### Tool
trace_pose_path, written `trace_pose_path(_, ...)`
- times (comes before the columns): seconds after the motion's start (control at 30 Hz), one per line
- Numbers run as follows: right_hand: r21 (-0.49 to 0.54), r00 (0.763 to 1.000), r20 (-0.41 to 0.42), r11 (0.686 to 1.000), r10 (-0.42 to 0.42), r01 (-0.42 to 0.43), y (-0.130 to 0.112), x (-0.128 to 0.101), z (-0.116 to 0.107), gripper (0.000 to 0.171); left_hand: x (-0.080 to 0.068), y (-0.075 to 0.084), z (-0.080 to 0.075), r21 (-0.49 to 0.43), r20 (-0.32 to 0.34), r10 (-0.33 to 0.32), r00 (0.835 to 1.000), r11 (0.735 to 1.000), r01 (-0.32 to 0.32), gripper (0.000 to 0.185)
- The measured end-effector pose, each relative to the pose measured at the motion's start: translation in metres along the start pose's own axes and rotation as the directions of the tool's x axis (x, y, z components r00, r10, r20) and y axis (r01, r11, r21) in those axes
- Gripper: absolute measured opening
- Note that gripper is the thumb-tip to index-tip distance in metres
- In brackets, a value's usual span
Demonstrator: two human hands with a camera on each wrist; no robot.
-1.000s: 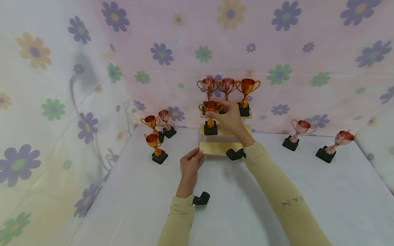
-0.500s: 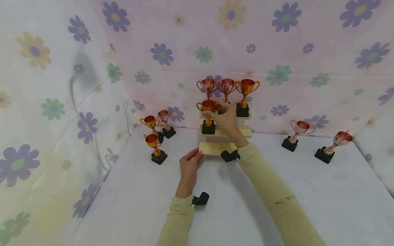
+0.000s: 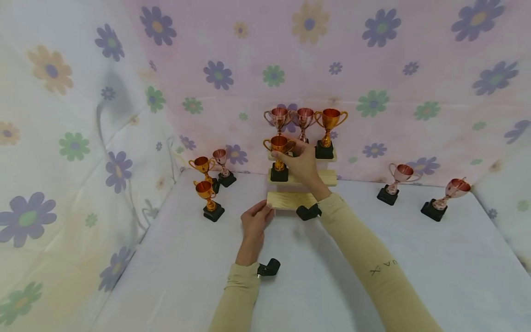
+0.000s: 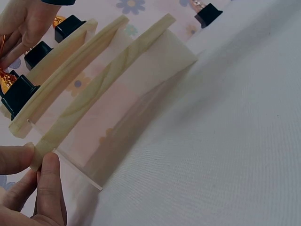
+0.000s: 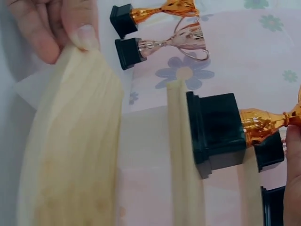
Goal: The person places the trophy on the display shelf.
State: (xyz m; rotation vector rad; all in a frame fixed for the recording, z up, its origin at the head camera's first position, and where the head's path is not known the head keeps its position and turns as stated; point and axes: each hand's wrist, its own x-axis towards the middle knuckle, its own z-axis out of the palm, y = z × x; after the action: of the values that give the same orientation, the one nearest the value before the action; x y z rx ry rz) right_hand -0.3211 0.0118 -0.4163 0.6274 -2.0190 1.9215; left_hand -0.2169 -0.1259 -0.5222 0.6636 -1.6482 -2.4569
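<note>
A three-tier wooden display stand (image 3: 291,200) with clear supports stands at the back of the table. My right hand (image 3: 304,165) grips a small gold trophy cup (image 3: 280,174) by its upper part, upright at the left end of the middle board (image 3: 328,178). In the right wrist view its black base (image 5: 220,129) sits right against that board. My left hand (image 3: 253,226) pinches the left end of the lowest board, thumb (image 4: 16,159) above and fingers below. On the top tier are two rose-gold trophies (image 3: 279,115) (image 3: 304,116) and a gold trophy (image 3: 330,120), their bases partly hidden.
Left of the stand, two gold trophies (image 3: 211,207) (image 3: 202,164) and a rose-gold trophy (image 3: 224,173) stand on the white-covered table (image 3: 166,267). Two rose-gold trophies (image 3: 392,191) (image 3: 439,207) are at the right. Flower-print cloth (image 3: 244,50) hangs behind and along the sides.
My right hand has shifted slightly left with the gold trophy, bringing it to the left end of the middle board. The left hand keeps its hold on the lowest board.
</note>
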Motion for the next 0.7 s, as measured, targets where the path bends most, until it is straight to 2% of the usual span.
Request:
trace_pose_path(0.1, 0.034, 0.999, 0.009, 0.998, 0.052, -0.052, 0.004, -0.005, -0.002, 0.038, 0.000, 0.000, 0.001, 0.002, -0.008, 0.014, 1.000, 1.000, -0.014, 0.031)
trace_pose_path(0.23, 0.101, 0.994, 0.021, 0.989, 0.105, -0.106, 0.002, -0.022, -0.016, 0.050, -0.001, -0.001, 0.002, 0.001, -0.023, 0.024, 0.999, 1.000, -0.024, 0.031)
trace_pose_path(0.37, 0.189, 0.998, -0.019, 0.981, 0.055, -0.050, -0.011, -0.051, -0.047, 0.052, -0.001, -0.004, 0.003, 0.001, -0.032, 0.019, 0.999, 1.000, -0.019, 0.031)
trace_pose_path(0.5, 0.248, 0.990, -0.124, 0.964, -0.069, 0.099, -0.030, -0.084, -0.094, 0.038, -0.001, -0.006, 0.003, 0.006, -0.040, 0.023, 0.999, 1.000, -0.023, 0.030)
trace_pose_path(0.6, 0.267, 0.955, -0.228, 0.930, -0.192, 0.251, -0.042, -0.102, -0.137, 0.027, -0.002, -0.006, 0.003, 0.012, -0.037, 0.039, 0.999, 0.999, -0.038, 0.030)
trace_pose_path(0.67, 0.261, 0.912, -0.326, 0.904, -0.248, 0.339, -0.048, -0.110, -0.168, 0.023, -0.003, -0.005, 0.002, 0.016, -0.034, 0.044, 0.998, 0.999, -0.043, 0.031)
trace_pose_path(0.7, 0.245, 0.883, -0.384, 0.892, -0.271, 0.380, -0.050, -0.113, -0.184, 0.022, -0.003, -0.005, 0.002, 0.016, -0.033, 0.046, 0.998, 0.999, -0.045, 0.031)
